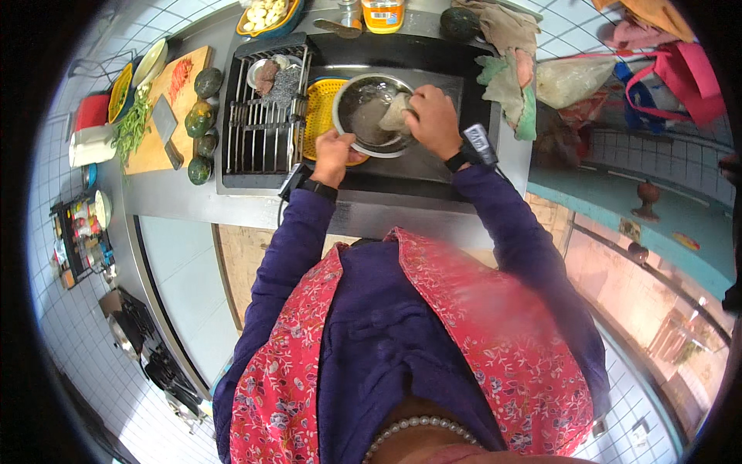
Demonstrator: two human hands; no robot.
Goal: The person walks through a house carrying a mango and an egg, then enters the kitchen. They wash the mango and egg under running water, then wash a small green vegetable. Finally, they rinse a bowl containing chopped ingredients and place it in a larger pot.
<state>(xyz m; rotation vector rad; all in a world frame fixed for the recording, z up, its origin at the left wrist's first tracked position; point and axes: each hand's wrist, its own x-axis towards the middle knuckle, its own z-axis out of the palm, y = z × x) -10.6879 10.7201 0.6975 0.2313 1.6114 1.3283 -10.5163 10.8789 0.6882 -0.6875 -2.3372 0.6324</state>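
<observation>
A round stainless steel bowl (371, 149) with murky water in it is tilted over the sink, partly above a yellow plastic colander (322, 110). At the bowl's near left rim, my left hand (333, 155) grips the edge, thumb on top. My right hand (433, 120) is at the bowl's right side and holds a greyish-beige cloth or pad (396, 113) against the inside of the bowl. The underside of the colander is hidden, and the fingertips of my right hand are partly covered.
Left of the bowl, a metal rack (261, 142) spans the sink and holds a steel scourer (283, 87). A cleaver (165, 119) lies on a wooden cutting board (200, 58) beside several dark green squashes. Rags (510, 29) hang at the counter's right corner.
</observation>
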